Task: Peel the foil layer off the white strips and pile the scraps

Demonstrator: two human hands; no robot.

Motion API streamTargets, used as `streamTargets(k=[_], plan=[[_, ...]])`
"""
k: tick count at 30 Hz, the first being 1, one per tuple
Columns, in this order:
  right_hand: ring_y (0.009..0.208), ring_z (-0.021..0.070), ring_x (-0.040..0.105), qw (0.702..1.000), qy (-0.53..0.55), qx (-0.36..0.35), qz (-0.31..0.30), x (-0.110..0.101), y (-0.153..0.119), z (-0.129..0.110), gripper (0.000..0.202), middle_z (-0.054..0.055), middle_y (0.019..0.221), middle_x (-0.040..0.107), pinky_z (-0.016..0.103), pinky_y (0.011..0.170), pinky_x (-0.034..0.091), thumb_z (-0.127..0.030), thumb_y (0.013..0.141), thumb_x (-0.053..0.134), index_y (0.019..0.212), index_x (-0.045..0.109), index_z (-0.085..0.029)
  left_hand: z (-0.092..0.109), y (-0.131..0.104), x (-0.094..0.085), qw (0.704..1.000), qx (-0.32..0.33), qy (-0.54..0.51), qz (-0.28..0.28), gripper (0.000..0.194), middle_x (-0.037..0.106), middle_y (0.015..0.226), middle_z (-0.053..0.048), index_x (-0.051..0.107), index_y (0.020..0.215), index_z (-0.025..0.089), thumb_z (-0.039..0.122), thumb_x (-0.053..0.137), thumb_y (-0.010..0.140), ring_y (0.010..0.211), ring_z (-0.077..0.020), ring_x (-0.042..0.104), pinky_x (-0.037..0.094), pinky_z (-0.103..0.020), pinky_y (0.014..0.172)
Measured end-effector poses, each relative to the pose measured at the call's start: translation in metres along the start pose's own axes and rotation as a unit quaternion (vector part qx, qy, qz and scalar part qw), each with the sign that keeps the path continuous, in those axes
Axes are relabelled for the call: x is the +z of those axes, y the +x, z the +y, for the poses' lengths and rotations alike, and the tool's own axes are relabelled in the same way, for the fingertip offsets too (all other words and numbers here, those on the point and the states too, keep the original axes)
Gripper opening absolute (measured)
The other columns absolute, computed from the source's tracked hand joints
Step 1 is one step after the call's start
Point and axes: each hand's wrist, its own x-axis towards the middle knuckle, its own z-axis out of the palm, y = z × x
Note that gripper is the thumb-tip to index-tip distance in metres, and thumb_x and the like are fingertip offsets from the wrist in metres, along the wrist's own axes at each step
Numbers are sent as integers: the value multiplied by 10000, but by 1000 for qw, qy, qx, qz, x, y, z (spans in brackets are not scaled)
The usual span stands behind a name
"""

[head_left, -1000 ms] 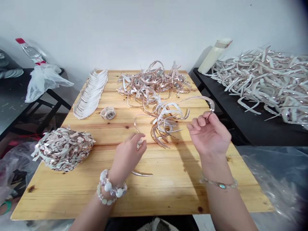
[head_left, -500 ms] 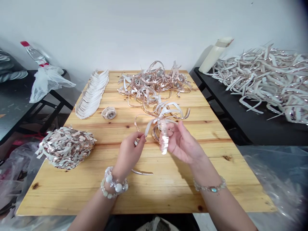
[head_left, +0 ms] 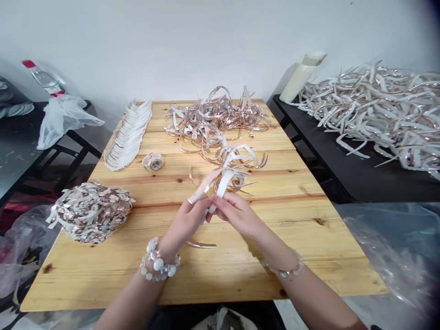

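My left hand (head_left: pixel 193 214) and my right hand (head_left: pixel 237 213) meet over the middle of the wooden table, fingertips nearly touching. Both are closed, pinching a white strip (head_left: pixel 225 182) that rises from between them. Another pale strip (head_left: pixel 205 187) slants up beside the left thumb. These strips lead towards a loose cluster of white and rose-gold strips (head_left: pixel 237 158) just beyond my hands. A short strip piece (head_left: pixel 202 245) lies on the wood below my left hand. Fingers partly hide the held ends.
On the wooden table (head_left: pixel 154 288) are a tangled strip pile (head_left: pixel 220 114), a row of white strips (head_left: pixel 129 135), a small roll (head_left: pixel 153 161) and a shredded-strip bundle (head_left: pixel 91 211). A black table (head_left: pixel 347 176) at right bears more strips and a white tube (head_left: pixel 302 77). A bottle (head_left: pixel 44 79) stands left.
My right hand has gone from open-palmed to pinching the white strip and moved left and nearer, beside my left hand. The view has shifted slightly.
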Motion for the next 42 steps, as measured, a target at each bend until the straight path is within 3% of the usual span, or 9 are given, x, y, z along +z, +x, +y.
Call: streamTargets(k=[3, 6, 14, 17, 23, 26, 30, 36, 42], plan=[[418, 73, 243, 998, 61, 13, 16, 1, 0, 2, 427, -75, 463, 340, 237, 419, 199, -546, 861, 523, 635, 490, -186, 2, -1, 0, 999, 2, -3, -33, 336, 451, 530, 21, 472, 546, 180, 357, 375, 814, 500, -104, 360, 320, -239, 509], [414, 74, 289, 998, 65, 18, 12, 2, -1, 2, 450, -51, 452, 416, 236, 414, 207, -540, 872, 509, 598, 484, -183, 5, -2, 1, 998, 9, -10, -62, 264, 457, 524, 27, 489, 536, 178, 288, 408, 763, 502, -100, 366, 347, -236, 537], [379, 69, 291, 998, 62, 27, -14, 12, -1, 1, 508, 28, 477, 580, 235, 375, 163, -592, 851, 494, 567, 531, -172, 1, -4, 7, 1000, 0, -16, -22, 245, 457, 458, 8, 429, 433, 196, 231, 370, 667, 483, -113, 394, 349, -242, 517], [352, 69, 291, 993, 114, 42, 13, 17, -1, 2, 469, 1, 453, 568, 230, 364, 163, -608, 817, 531, 604, 485, -193, -1, -5, 7, 999, 0, -54, -5, 249, 435, 424, 13, 418, 403, 197, 210, 369, 646, 439, -101, 354, 341, -239, 499], [375, 81, 364, 996, 78, 22, 28, 10, -3, -2, 467, -29, 418, 485, 227, 392, 217, -561, 852, 517, 576, 490, -185, 2, -6, 0, 995, 27, -56, -76, 237, 406, 482, 39, 581, 589, 174, 245, 422, 750, 462, -96, 301, 287, -235, 495], [421, 92, 415, 999, 45, 1, 30, 6, -4, -2, 476, -22, 446, 482, 226, 401, 240, -560, 865, 507, 582, 521, -178, 1, -5, -1, 997, 27, -36, -59, 311, 410, 501, 31, 551, 570, 173, 320, 424, 813, 495, -106, 325, 278, -245, 504], [416, 77, 352, 999, 21, -6, 29, 8, -6, 2, 476, -9, 464, 507, 226, 399, 225, -544, 889, 485, 602, 544, -168, -1, -5, 3, 997, 36, -27, -57, 277, 473, 544, 22, 517, 558, 177, 243, 381, 790, 516, -107, 368, 306, -243, 535], [365, 60, 290, 993, 107, 10, 41, 16, -6, 6, 462, -19, 461, 515, 230, 378, 158, -573, 865, 499, 623, 506, -179, -1, -7, 9, 998, 28, -63, -1, 227, 441, 507, 17, 426, 475, 183, 191, 383, 698, 531, -105, 389, 308, -236, 540], [367, 70, 346, 989, 113, -15, 92, 10, -4, 1, 446, -66, 426, 389, 227, 381, 242, -536, 857, 544, 593, 468, -184, -8, -6, 2, 987, 59, -133, -73, 268, 503, 591, 15, 616, 717, 132, 193, 357, 744, 484, -83, 275, 232, -236, 482]])
